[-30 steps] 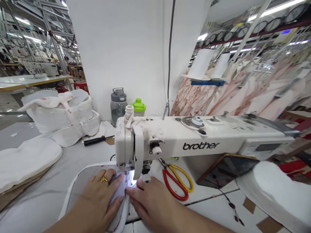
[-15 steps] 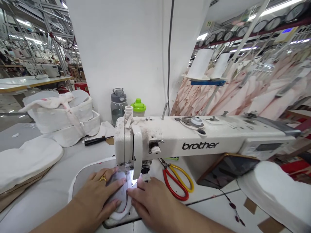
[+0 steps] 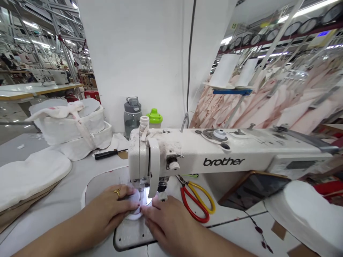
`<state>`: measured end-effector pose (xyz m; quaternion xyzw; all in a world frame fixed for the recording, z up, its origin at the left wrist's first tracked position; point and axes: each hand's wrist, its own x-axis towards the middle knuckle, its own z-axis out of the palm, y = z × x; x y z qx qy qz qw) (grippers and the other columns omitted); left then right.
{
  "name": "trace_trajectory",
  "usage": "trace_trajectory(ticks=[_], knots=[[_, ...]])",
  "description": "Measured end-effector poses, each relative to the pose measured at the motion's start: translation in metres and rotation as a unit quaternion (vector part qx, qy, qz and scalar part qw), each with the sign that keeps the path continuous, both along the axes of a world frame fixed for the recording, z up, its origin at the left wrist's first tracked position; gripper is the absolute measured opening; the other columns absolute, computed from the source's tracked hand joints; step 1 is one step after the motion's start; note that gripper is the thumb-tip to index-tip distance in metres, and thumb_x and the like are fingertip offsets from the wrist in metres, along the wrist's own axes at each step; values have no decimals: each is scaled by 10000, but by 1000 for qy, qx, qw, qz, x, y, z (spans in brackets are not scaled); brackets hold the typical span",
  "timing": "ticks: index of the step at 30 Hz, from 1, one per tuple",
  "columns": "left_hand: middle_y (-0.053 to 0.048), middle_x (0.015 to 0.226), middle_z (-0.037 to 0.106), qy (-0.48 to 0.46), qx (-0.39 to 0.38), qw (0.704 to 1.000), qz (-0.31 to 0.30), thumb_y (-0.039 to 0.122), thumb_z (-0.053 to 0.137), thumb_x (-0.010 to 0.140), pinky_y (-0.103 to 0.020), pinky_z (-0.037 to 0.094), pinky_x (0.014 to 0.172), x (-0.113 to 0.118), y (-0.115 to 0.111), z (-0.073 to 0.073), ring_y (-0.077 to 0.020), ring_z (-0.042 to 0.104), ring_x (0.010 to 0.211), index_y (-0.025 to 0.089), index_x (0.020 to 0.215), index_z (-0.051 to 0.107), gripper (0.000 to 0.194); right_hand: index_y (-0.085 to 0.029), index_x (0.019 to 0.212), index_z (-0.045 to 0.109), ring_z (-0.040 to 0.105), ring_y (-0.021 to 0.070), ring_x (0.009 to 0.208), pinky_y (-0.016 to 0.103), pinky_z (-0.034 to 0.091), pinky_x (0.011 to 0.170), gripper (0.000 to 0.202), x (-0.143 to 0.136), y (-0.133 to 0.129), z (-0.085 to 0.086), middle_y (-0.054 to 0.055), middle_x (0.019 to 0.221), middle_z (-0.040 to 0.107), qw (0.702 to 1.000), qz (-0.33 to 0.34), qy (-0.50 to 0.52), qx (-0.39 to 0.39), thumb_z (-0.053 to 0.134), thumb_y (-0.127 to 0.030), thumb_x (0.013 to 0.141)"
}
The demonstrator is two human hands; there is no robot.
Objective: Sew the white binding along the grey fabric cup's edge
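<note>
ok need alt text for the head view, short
Two bare hands, left hand wearing a gold ring and right hand, press a white fabric piece flat under the needle of a white Brother sewing machine. Red and yellow scissors lie beside it on the grey table.

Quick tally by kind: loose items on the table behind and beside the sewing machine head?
Bottles: 2, grey-lidded, green-lidded
Scissors: 1
Screwdriver: 1
Phone: 1
Total: 5
</note>
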<state>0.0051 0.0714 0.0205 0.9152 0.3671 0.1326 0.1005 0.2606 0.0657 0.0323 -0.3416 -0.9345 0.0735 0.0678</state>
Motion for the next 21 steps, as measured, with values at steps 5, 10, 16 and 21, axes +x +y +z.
trace_trajectory(ticks=[5, 10, 16, 21], knots=[[-45, 1078, 663, -22, 49, 998, 23, 222, 414, 1006, -350, 502, 859, 1, 4, -5, -234, 616, 1037, 358, 1198, 651, 334, -263, 1332, 578, 621, 269, 889, 370, 427, 745, 374, -5, 0, 4, 97, 1048, 675, 997, -52, -31, -39, 399, -349, 1016], [-34, 1093, 681, -25, 68, 996, 44, 203, 423, 981, -383, 481, 919, 2, 7, -13, -232, 617, 1043, 338, 1197, 650, 342, -227, 1402, 533, 634, 307, 944, 396, 457, 768, 429, -8, 0, 11, 137, 1065, 668, 996, -56, -52, -53, 371, -348, 1023], [-99, 1153, 682, -8, 100, 989, 111, 208, 430, 972, -471, 484, 891, 16, -3, -17, -290, 613, 1057, 260, 1183, 671, 325, -223, 1309, 604, 644, 293, 902, 383, 449, 745, 386, -8, 0, 14, 122, 1020, 674, 996, -60, -47, -50, 380, -326, 1012], [-105, 1173, 685, 9, 96, 989, 111, 251, 428, 986, -465, 501, 861, 12, -7, -9, -303, 611, 1065, 274, 1262, 646, 353, -204, 1154, 653, 622, 248, 861, 339, 410, 690, 314, -5, 1, 13, 86, 953, 677, 998, -47, -12, -27, 395, -306, 1005]])
